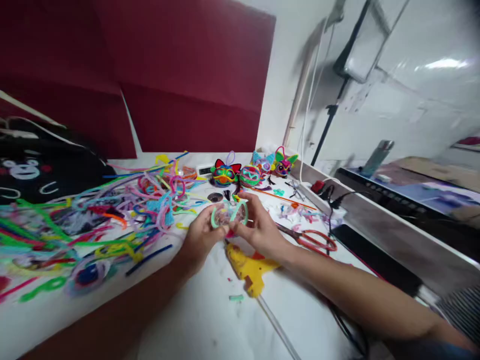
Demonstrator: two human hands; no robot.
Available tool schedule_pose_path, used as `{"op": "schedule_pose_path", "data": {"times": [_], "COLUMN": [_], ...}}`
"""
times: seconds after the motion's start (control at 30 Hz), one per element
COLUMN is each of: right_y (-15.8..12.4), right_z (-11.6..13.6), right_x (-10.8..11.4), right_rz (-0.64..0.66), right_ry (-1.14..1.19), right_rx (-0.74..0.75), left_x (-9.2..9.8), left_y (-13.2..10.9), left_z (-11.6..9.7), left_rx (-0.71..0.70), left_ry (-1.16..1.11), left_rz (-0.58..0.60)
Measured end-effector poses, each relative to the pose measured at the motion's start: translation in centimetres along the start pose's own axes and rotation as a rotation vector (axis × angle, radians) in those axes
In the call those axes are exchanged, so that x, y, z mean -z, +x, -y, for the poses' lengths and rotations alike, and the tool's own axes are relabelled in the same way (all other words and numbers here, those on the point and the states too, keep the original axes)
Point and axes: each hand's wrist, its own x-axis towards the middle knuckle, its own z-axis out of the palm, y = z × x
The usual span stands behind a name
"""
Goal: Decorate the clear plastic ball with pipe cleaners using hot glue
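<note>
Both my hands meet over the middle of a white table [210,320]. My left hand [201,236] and my right hand [258,230] are closed round a small clear ball wrapped with green pipe cleaner [228,214], held just above the table. Directly under my right wrist lies a yellow glue gun [249,267]. Red-handled scissors [313,239] lie to the right of my right hand.
A big heap of coloured pipe cleaners [93,220] covers the table's left half. Several finished colourful pipe-cleaner heads [249,172] stand at the back. A black bag with a bear face [33,170] sits far left. A metal rail [375,220] and black cables [333,197] run along the right.
</note>
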Motion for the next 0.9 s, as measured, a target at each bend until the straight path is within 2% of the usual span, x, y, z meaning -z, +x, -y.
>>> {"op": "schedule_pose_path", "data": {"times": [0.27, 0.63, 0.9], "right_y": [0.1, -0.1, -0.1], "right_z": [0.7, 1.2, 1.4], "right_x": [0.1, 0.1, -0.2], "right_rz": [-0.002, -0.001, 0.028], "right_ry": [-0.018, 0.021, 0.100], "right_rx": [0.007, 0.039, 0.045], "left_x": [-0.2, 0.1, -0.6], "left_y": [0.1, 0.2, -0.1], "left_z": [-0.7, -0.7, -1.9], "left_rx": [0.047, -0.119, -0.138], "left_ry": [0.073, 0.118, 0.127], "left_rz": [0.006, -0.026, -0.068]}}
